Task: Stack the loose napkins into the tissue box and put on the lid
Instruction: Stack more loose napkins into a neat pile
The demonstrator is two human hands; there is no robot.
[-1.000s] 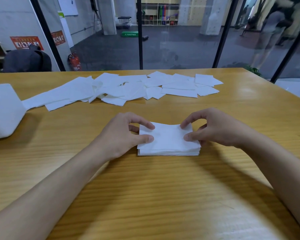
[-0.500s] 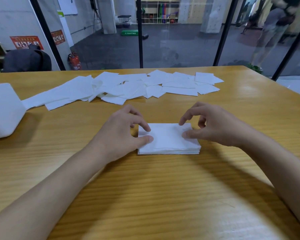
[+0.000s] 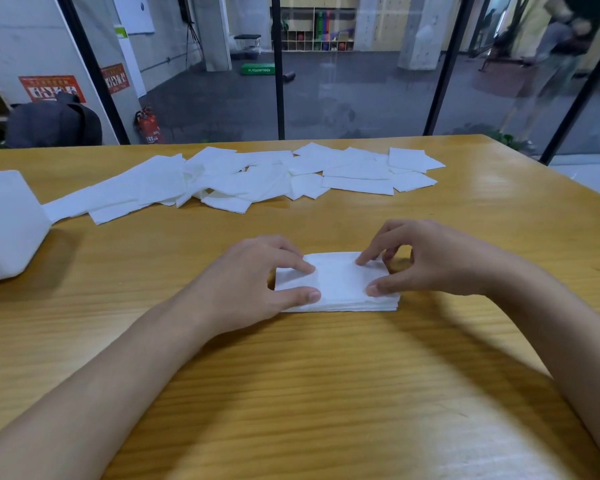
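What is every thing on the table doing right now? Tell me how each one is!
Stack: neat, lying flat on the table, under both hands.
Left hand: thumb and finger press on the stack's top.
Right hand: thumb and fingertip touch the stack's top.
Loose sheets: scattered, overlapping, on the far side.
White box: at the left edge, untouched.

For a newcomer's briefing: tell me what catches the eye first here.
A neat stack of white tissues lies in the middle of the table, with the left hand and right hand touching its top from either side. Behind it, loose tissues sprawl along the far edge, and a white box sits at the left.
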